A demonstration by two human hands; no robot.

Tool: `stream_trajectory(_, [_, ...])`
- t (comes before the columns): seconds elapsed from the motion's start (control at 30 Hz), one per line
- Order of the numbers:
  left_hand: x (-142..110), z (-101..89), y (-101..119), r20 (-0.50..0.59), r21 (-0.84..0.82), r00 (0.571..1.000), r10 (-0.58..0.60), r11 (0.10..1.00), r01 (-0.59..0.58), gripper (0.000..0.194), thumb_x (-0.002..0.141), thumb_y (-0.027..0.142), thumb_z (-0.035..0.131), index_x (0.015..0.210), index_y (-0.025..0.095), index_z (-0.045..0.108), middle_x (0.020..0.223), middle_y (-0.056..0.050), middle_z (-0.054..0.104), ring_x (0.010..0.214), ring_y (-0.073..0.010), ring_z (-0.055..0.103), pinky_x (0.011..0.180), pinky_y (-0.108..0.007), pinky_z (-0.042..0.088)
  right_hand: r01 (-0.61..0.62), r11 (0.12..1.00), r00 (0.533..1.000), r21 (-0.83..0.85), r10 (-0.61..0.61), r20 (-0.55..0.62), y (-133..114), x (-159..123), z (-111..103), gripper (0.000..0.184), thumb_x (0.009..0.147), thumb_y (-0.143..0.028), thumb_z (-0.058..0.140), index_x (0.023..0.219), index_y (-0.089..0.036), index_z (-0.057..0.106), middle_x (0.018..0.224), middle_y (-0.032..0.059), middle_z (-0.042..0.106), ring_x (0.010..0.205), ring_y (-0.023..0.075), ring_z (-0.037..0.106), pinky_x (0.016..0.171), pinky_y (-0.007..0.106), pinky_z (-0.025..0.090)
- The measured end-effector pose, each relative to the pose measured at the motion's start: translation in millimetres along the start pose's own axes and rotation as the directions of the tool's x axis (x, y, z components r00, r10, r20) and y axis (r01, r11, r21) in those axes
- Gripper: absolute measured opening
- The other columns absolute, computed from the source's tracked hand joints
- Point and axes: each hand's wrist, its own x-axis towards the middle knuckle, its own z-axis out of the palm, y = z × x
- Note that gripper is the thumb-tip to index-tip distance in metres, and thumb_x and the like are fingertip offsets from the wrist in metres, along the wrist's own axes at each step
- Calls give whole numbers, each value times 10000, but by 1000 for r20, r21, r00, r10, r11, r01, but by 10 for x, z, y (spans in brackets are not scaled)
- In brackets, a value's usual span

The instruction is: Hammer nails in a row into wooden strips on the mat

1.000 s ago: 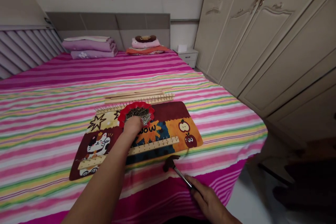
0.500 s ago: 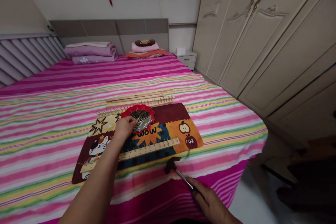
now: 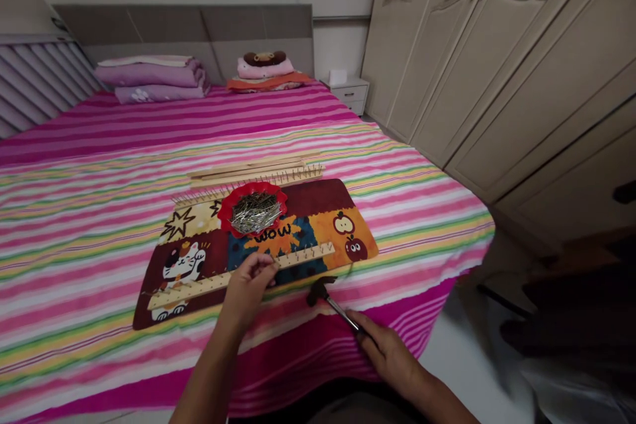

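My left hand (image 3: 253, 278) is at the middle of a wooden strip (image 3: 199, 289) with nails standing in it, thumb and fingers pinched together. Whatever sits in that pinch is too small to make out. Beyond it, a red scalloped dish (image 3: 226, 212) holds many loose nails (image 3: 256, 212). My right hand (image 3: 385, 351) is wrapped around the dark handle of a claw hammer (image 3: 340, 310), whose head lies low over the bed by the mat's near edge. Strip and dish rest on a printed mat (image 3: 311, 195).
Behind the dish lie another nail-studded strip (image 3: 293, 177) and plain wooden strips (image 3: 238, 171). All rest on a bed with a striped sheet (image 3: 417, 192). Folded bedding (image 3: 149, 76) sits by the headboard (image 3: 163, 33). A wardrobe (image 3: 447, 66) stands at the right.
My left hand has left the dish of nails and come nearer, down to the wooden strip. My right hand keeps hold of the hammer in about the same place. The view has tilted slightly down.
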Motion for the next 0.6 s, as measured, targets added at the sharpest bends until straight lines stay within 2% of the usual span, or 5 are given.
stream_trajectory(0.23, [41,188,-335,-141,60,989,-45,997,54,338,557,468,656,743,190,610,630,23,606,616,-139,579,576,-257,476,23,999,1000,-38,-23,-3,-44,-1,-17,450,883,-176,404,1321,-153,507,1236,98,643,1110,225,616,951,363,495])
stream_trajectory(0.43, [35,274,-405,-216,291,974,73,957,-7,312,641,482,595,780,212,666,647,16,605,596,-134,536,589,-261,435,48,998,999,-46,-49,-13,-33,-6,-11,462,873,-142,411,1325,-179,501,1234,81,646,1094,217,628,936,349,508])
stream_trajectory(0.6, [44,291,-419,-234,400,956,174,914,-68,253,667,445,579,747,225,676,718,7,648,662,-151,577,675,-277,450,49,998,999,-47,-50,-14,-54,2,-8,463,874,-136,407,1327,-165,495,1244,95,638,1111,221,617,941,358,505])
